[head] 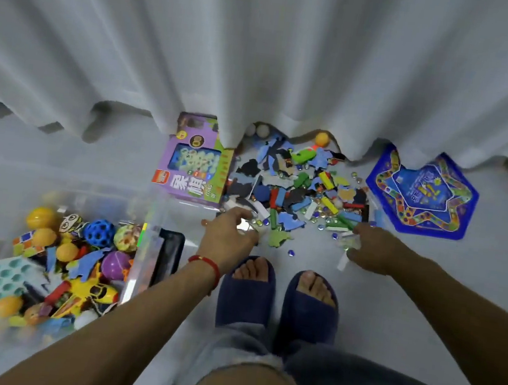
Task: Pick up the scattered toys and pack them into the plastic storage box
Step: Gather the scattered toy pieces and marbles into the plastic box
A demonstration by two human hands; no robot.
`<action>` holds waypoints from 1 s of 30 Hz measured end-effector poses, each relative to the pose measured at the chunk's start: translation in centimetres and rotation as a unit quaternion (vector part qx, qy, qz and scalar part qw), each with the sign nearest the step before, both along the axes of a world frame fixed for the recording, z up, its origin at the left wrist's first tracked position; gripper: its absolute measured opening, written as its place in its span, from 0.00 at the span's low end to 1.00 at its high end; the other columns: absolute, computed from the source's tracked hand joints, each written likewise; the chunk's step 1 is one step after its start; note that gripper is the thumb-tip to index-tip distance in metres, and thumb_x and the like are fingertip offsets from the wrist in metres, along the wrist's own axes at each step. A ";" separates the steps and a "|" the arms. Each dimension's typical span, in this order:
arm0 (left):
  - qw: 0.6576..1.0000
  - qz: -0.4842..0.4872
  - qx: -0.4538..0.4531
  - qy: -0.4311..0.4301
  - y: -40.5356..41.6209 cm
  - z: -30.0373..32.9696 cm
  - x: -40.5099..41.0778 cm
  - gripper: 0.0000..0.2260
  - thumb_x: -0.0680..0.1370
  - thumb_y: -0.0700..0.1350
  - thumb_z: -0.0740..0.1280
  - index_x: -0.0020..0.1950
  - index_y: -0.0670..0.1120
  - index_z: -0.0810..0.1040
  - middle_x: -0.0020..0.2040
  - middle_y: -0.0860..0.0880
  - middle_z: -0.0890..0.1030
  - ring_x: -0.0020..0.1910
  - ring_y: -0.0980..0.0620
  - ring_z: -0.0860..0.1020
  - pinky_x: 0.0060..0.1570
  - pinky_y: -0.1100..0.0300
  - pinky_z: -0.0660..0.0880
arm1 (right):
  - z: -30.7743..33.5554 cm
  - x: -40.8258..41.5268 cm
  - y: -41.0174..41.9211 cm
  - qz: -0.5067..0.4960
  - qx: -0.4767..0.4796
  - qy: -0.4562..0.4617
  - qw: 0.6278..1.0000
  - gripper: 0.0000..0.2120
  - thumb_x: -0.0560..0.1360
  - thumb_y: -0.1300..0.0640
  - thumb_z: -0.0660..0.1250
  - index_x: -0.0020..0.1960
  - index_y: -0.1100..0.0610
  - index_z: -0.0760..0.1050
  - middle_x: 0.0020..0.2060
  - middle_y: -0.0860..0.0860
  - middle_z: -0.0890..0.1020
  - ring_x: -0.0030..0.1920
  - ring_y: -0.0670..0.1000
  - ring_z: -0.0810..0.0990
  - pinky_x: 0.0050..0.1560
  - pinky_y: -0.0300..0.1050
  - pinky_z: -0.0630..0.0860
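At eight o'clock, the plastic storage box, clear-walled and already well filled: balls, a puzzle cube, a yellow toy plane, a dotted teal tray, too jumbled for an exact tally. Just off its right wall, a dark flat item, not identifiable. At eleven o'clock, one purple toy carton, partly tucked under the curtain. Dead centre toward twelve, the loose pile: foam puzzle pieces, coloured blocks, glass beads, far too many and too overlapped to count; two pale balls and one orange ball at the curtain hem behind it. Left hand, red cord at the wrist, at the pile's near-left edge, fingers curled over a few beads and small bits, grip apparently closing on them though the exact contents cannot be told. Right hand at the near-right edge, fingers bent down onto clear beads and a pale strip, seemingly pinching some. At two o'clock, one blue star-shaped game board, lying flat, untouched. Two slippered feet at six o'clock. Best handled, probably, by raking beads inward with cupped palms, scooping both handfuls together, keeping fingers tight against rolling beads, then swinging low toward eight o'clock before letting go inside the box walls.
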State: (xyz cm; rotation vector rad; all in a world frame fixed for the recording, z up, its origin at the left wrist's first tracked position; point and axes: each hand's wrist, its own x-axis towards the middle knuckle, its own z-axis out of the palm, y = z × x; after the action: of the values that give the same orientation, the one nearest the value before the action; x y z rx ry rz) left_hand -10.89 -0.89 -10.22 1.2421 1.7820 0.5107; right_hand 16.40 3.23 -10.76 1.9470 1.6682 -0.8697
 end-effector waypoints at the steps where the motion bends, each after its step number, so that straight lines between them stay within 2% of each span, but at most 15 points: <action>1: 1.000 -0.011 -0.002 0.020 0.8 -1.4 0.5 0.18 0.74 0.44 0.72 0.64 0.48 0.77 0.61 0.48 0.80 0.55 0.52 0.77 0.52 0.65 0.70 | -2.3 0.5 -0.4 -0.030 -0.011 0.000 0.999 0.33 0.76 0.48 0.68 0.75 0.58 0.60 0.65 0.61 0.72 0.60 0.59 0.77 0.55 0.49 0.76; 3: 0.997 -0.039 -0.001 0.067 2.5 -4.1 1.2 0.21 0.73 0.44 0.73 0.65 0.47 0.77 0.60 0.47 0.80 0.56 0.51 0.77 0.47 0.69 0.66 | -6.0 1.0 -0.9 -0.104 -0.017 0.010 0.994 0.41 0.74 0.47 0.71 0.77 0.59 0.53 0.68 0.64 0.67 0.65 0.62 0.73 0.61 0.52 0.73; 4: 0.994 -0.053 0.002 0.091 3.4 -5.6 1.5 0.22 0.72 0.44 0.73 0.66 0.47 0.77 0.60 0.46 0.79 0.57 0.49 0.77 0.48 0.68 0.66 | -7.5 1.1 -0.9 -0.139 -0.008 0.017 0.990 0.44 0.74 0.48 0.72 0.78 0.58 0.49 0.70 0.64 0.63 0.66 0.63 0.72 0.62 0.53 0.72; 8: 0.986 -0.056 0.001 0.157 6.5 -11.1 2.3 0.32 0.70 0.45 0.74 0.73 0.50 0.69 0.70 0.40 0.68 0.67 0.39 0.69 0.65 0.53 0.68 | -11.6 0.9 0.8 -0.271 0.041 0.076 0.959 0.56 0.72 0.49 0.75 0.79 0.52 0.33 0.77 0.65 0.43 0.74 0.68 0.61 0.71 0.58 0.65; 11: 0.970 -0.038 0.042 0.236 8.4 -13.6 3.1 0.36 0.70 0.49 0.73 0.76 0.52 0.63 0.75 0.39 0.59 0.71 0.35 0.60 0.67 0.42 0.66 | -14.1 1.8 2.5 -0.344 0.087 0.090 0.931 0.64 0.67 0.46 0.79 0.77 0.49 0.28 0.76 0.65 0.39 0.74 0.70 0.57 0.70 0.63 0.66; 15: 0.951 -0.059 0.075 0.295 10.5 -15.3 3.6 0.42 0.66 0.61 0.75 0.75 0.54 0.60 0.71 0.40 0.61 0.67 0.35 0.62 0.56 0.40 0.72 | -15.9 2.9 4.3 -0.313 0.158 0.072 0.934 0.66 0.63 0.38 0.78 0.79 0.54 0.33 0.76 0.68 0.43 0.75 0.72 0.54 0.71 0.63 0.61; 17: 0.948 -0.064 0.077 0.302 11.3 -15.6 4.1 0.41 0.65 0.63 0.75 0.73 0.53 0.63 0.69 0.40 0.63 0.65 0.35 0.63 0.55 0.41 0.73 | -16.5 3.0 4.9 -0.285 0.180 0.069 0.939 0.66 0.61 0.34 0.77 0.80 0.51 0.35 0.77 0.66 0.44 0.74 0.71 0.55 0.70 0.64 0.62; 21: 0.953 -0.084 0.122 0.265 12.1 -16.2 4.8 0.34 0.68 0.55 0.77 0.70 0.49 0.69 0.68 0.40 0.66 0.65 0.38 0.65 0.58 0.44 0.72 | -16.5 2.1 5.9 -0.232 0.203 0.091 0.947 0.63 0.58 0.35 0.80 0.78 0.40 0.41 0.76 0.63 0.48 0.72 0.70 0.60 0.64 0.66 0.71; 25: 0.955 -0.102 0.151 0.235 12.6 -16.6 5.2 0.26 0.70 0.47 0.76 0.66 0.46 0.74 0.66 0.39 0.69 0.61 0.38 0.68 0.59 0.45 0.73 | -15.6 1.0 6.7 -0.153 0.220 0.061 0.961 0.51 0.61 0.36 0.78 0.76 0.43 0.55 0.74 0.62 0.51 0.66 0.67 0.68 0.56 0.60 0.76; 28: 0.957 -0.102 0.155 0.222 12.7 -16.5 6.0 0.24 0.70 0.48 0.76 0.64 0.47 0.75 0.65 0.40 0.68 0.61 0.38 0.68 0.59 0.45 0.73 | -15.2 0.3 6.7 -0.106 0.245 0.065 0.961 0.43 0.63 0.40 0.79 0.71 0.45 0.62 0.73 0.59 0.54 0.64 0.65 0.69 0.53 0.59 0.77; 30: 0.955 -0.120 0.155 0.221 12.7 -16.2 6.5 0.27 0.69 0.51 0.76 0.65 0.50 0.74 0.66 0.41 0.67 0.62 0.38 0.67 0.58 0.45 0.73 | -15.2 -0.1 6.6 -0.082 0.263 0.066 0.959 0.40 0.64 0.42 0.79 0.69 0.45 0.63 0.72 0.57 0.58 0.63 0.64 0.70 0.50 0.58 0.78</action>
State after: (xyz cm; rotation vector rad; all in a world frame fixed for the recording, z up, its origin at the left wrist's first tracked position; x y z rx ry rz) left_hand -4.38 11.81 -26.47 1.8858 1.9208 0.4024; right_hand 16.33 9.81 -25.92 2.4529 1.9917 -0.6663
